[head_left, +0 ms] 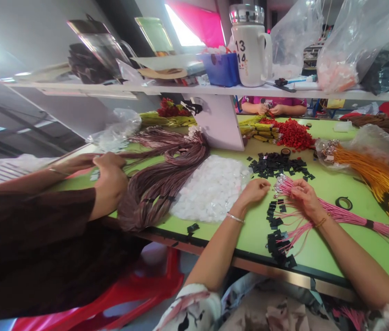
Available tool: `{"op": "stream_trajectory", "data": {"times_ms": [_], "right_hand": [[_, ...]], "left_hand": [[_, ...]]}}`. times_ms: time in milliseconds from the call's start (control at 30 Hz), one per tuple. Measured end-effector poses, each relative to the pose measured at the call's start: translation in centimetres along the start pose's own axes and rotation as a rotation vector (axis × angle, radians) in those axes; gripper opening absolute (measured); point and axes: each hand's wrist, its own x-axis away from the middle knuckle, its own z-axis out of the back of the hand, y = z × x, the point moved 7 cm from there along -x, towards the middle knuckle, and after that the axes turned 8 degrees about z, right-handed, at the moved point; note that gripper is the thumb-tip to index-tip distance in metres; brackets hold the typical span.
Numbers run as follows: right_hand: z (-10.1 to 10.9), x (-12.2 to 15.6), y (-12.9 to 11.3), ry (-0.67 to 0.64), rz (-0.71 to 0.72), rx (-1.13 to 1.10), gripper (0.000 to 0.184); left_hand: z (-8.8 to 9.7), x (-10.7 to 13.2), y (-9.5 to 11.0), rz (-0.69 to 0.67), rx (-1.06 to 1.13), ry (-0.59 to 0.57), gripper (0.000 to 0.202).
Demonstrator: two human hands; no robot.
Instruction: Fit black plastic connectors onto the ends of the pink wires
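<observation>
A bundle of pink wires [348,216] with silvery metal ends lies across the green table, a dark band around its far right part. My right hand [305,198] is closed over the bundle close to those metal ends. Just to the left, my left hand [255,191] has its fingers pinched together; whatever they hold is too small to make out. Between my forearms, black plastic connector housings [277,246] are strewn near the table edge, several with pink wires running to them. More black housings [277,164] form a pile beyond my hands.
Left of me, a co-worker's hands [110,177] handle brown wires [156,188]. A clear bag of white parts [211,188] lies between us. At right are yellow-orange wires [377,174] and a black tape roll [344,202]. Opposite, another person works behind red parts [294,134]. A shelf [187,92] crosses above.
</observation>
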Motion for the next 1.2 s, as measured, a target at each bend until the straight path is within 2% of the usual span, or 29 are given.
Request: {"op": "stream_trajectory", "data": {"times_ms": [67, 100, 233, 367, 567, 733, 867, 967, 1033, 1100, 1200], "right_hand": [[-0.3, 0.0, 0.3, -0.022, -0.021, -0.009, 0.038], [-0.3, 0.0, 0.4, -0.017, -0.021, 0.003, 0.037], [0.0, -0.1, 0.2, 0.049, 0.019, 0.104, 0.039], [-0.5, -0.3, -0.4, 0.05, 0.037, 0.2, 0.035], [-1.1, -0.4, -0.3, 0.022, 0.087, 0.266, 0.03], [-0.5, -0.4, -0.2, 0.048, 0.112, 0.291, 0.027], [-0.5, -0.4, -0.4, 0.079, 0.098, 0.257, 0.027], [-0.7, -0.4, -0.1, 0.09, 0.064, 0.208, 0.027], [-0.8, -0.3, 0.3, 0.097, 0.044, 0.19, 0.027], [-0.7, -0.4, 0.7, 0.104, 0.034, 0.19, 0.029], [-0.4, -0.4, 0.8, 0.112, 0.043, 0.204, 0.03]], "left_hand": [[1.4, -1.6, -0.1, -0.008, -0.094, 0.236, 0.03], [1.5, -2.4, -0.2, -0.018, -0.155, 0.28, 0.034], [0.6, -4.2, -1.1, 0.009, -0.394, 0.263, 0.037], [0.3, -3.3, -1.6, 0.001, -0.507, 0.26, 0.029], [0.0, -1.8, -1.1, -0.102, -0.51, 0.232, 0.024], [-0.2, -1.8, -0.9, -0.086, -0.456, 0.21, 0.024], [0.1, -1.4, -1.3, 0.006, -0.382, 0.193, 0.019], [0.4, -0.5, -0.9, 0.004, -0.256, 0.199, 0.014], [0.2, 0.1, -0.6, 0.014, -0.088, 0.183, 0.009], [-0.5, 0.7, -0.1, 0.031, 0.137, 0.112, 0.007], [-2.2, 1.4, 0.9, 0.027, 0.492, -0.037, 0.019]]}}
